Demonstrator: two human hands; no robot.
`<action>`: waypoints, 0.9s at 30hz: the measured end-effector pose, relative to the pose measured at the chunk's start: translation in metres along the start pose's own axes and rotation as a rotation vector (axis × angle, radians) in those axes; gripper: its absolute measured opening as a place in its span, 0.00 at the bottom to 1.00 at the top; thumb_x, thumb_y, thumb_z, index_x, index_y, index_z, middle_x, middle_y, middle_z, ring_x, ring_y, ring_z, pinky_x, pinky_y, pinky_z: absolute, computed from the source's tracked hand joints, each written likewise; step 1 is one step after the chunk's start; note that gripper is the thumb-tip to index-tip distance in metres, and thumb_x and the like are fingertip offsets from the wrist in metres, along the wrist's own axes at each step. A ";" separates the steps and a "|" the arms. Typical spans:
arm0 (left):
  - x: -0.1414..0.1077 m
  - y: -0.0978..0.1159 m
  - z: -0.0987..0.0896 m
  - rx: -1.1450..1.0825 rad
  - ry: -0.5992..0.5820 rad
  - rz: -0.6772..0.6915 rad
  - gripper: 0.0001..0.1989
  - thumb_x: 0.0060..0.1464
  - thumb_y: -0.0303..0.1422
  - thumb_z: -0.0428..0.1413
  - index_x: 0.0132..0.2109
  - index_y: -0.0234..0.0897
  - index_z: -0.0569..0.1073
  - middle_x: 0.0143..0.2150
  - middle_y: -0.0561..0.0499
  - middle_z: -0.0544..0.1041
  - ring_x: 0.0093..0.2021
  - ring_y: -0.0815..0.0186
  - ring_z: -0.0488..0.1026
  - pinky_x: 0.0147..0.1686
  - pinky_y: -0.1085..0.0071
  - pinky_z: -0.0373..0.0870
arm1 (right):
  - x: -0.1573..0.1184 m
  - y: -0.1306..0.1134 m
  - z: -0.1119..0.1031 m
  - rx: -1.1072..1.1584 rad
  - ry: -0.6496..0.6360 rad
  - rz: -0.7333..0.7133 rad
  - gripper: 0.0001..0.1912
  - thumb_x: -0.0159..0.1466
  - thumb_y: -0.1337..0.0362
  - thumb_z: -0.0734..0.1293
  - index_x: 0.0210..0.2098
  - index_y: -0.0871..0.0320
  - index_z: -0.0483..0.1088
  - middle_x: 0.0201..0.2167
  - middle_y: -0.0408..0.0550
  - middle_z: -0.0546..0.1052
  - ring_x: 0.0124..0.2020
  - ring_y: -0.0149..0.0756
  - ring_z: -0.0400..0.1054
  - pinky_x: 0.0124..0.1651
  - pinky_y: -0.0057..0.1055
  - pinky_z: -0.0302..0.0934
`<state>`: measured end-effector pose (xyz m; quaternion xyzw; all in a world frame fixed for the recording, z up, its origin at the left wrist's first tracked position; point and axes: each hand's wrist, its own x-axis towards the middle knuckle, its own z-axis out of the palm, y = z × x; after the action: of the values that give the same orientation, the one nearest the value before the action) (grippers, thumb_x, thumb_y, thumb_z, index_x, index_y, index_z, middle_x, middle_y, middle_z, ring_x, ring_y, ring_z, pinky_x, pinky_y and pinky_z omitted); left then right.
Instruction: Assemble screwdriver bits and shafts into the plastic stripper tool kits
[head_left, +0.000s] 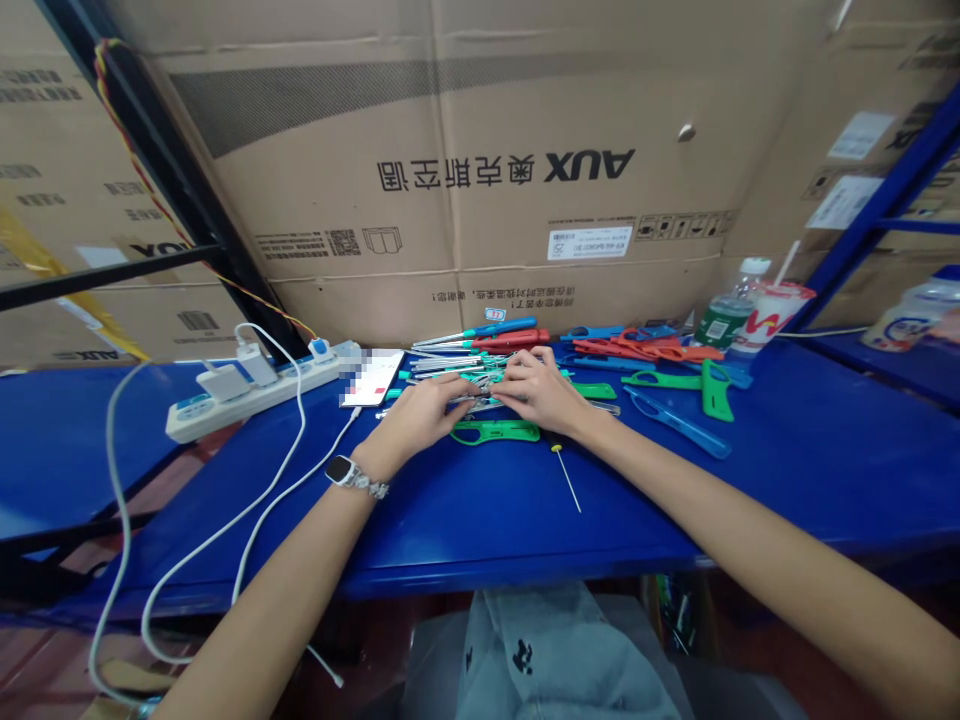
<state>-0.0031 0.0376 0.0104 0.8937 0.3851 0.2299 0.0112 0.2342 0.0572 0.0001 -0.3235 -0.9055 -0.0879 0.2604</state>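
My left hand (429, 412), with a watch on its wrist, and my right hand (541, 392) almost meet over a pile of thin metal rods (450, 364) with green ends. Both have their fingers pinched around something small between them, too small to make out. Just below the fingers lies a green plastic handle piece (496, 431). A screwdriver (568, 478) with a thin shaft lies beneath my right hand, its handle partly hidden. Behind the hands are red handle pieces (510, 339) and a blue one (506, 326).
Red, blue and green plastic pieces (652, 347) lie to the right, near a bottle (731, 310) and a paper cup (772, 318). On the left are a power strip (262, 393), white cables (281, 470) and a phone (373, 378). Cardboard (480, 230) stands behind the blue table (480, 520).
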 end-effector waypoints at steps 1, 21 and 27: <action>0.000 0.002 0.000 0.001 -0.002 0.003 0.09 0.67 0.34 0.53 0.51 0.41 0.76 0.46 0.47 0.80 0.43 0.60 0.78 0.39 0.67 0.72 | 0.001 -0.001 0.000 0.011 -0.007 -0.008 0.14 0.72 0.60 0.62 0.43 0.46 0.81 0.37 0.47 0.81 0.48 0.45 0.65 0.56 0.48 0.46; 0.001 0.005 0.007 -0.112 -0.039 0.022 0.10 0.68 0.32 0.51 0.52 0.38 0.74 0.37 0.49 0.80 0.30 0.65 0.75 0.33 0.68 0.69 | -0.005 -0.012 0.001 0.133 0.036 0.105 0.08 0.68 0.63 0.64 0.41 0.51 0.76 0.43 0.46 0.81 0.51 0.46 0.68 0.56 0.47 0.50; 0.002 0.003 0.008 -0.125 -0.049 0.028 0.06 0.67 0.31 0.52 0.46 0.37 0.74 0.35 0.49 0.78 0.30 0.64 0.74 0.34 0.67 0.69 | -0.004 -0.011 0.003 0.264 0.205 0.209 0.12 0.64 0.67 0.64 0.47 0.54 0.71 0.48 0.51 0.78 0.50 0.45 0.71 0.55 0.43 0.55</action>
<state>0.0041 0.0381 0.0047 0.9019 0.3570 0.2318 0.0731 0.2281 0.0474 -0.0048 -0.3684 -0.8393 0.0265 0.3991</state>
